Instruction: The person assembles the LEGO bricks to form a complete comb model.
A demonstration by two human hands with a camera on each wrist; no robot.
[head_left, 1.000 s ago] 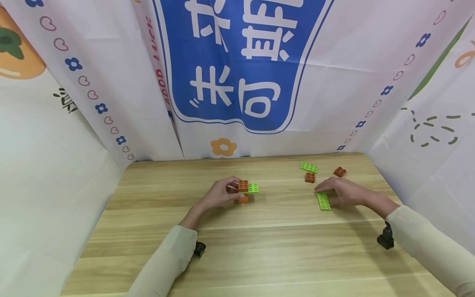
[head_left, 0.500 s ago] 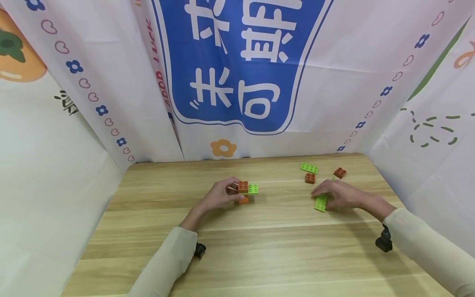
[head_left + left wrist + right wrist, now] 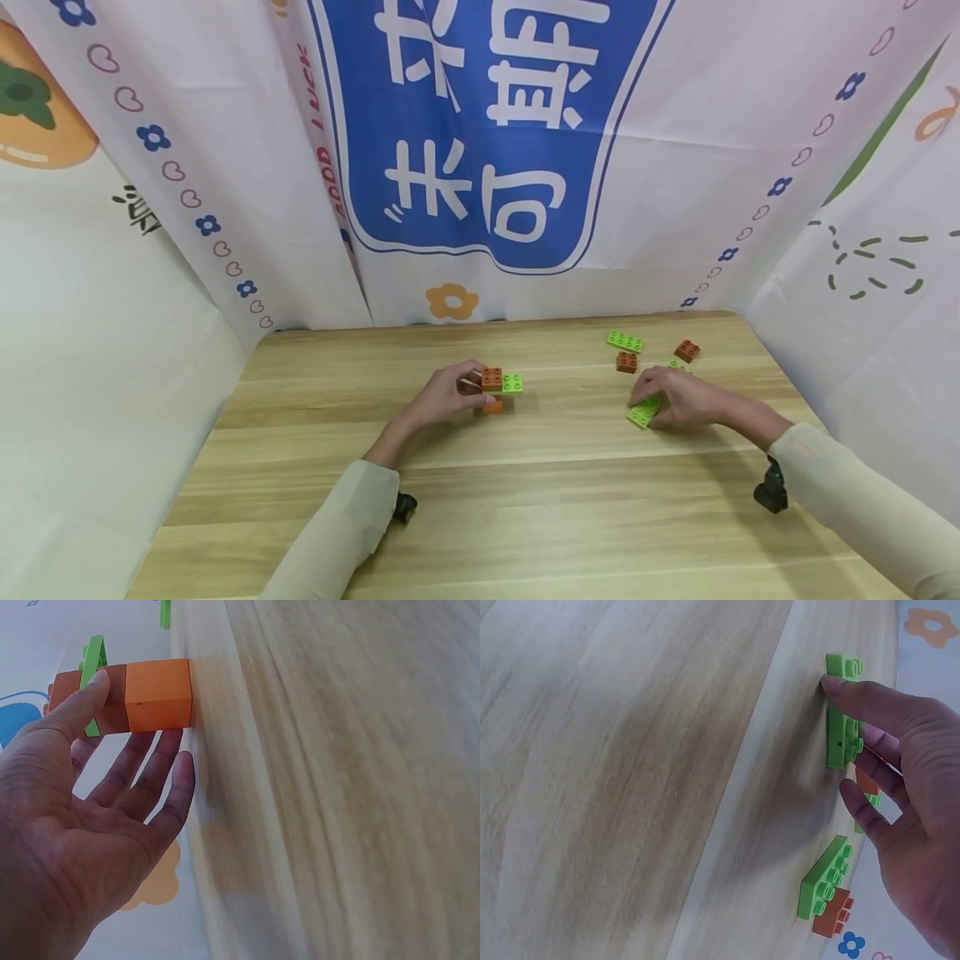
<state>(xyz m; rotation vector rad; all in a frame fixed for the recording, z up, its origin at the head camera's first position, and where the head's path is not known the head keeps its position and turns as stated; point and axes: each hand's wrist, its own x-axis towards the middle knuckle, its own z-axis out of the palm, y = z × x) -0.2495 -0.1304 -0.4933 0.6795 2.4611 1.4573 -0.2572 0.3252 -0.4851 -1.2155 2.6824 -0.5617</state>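
My left hand holds a small stack of toy building bricks at the table's middle, thumb on one side and fingers on the other. In the left wrist view the stack has an orange brick at its base, a brown brick, a thin green plate and another brown brick on top. The green plate juts out to the right in the head view. My right hand pinches a studded green plate between thumb and fingers; part of it is hidden behind the fingers.
Beyond my right hand lie a green plate, a brown brick and another brown brick. One more green plate is mostly hidden by the hand in the head view. Printed cloth borders the wooden table.
My right hand has shifted slightly left with the green plate, which has turned at an angle. A green plate behind that hand has come partly into view. The left hand stays in place.
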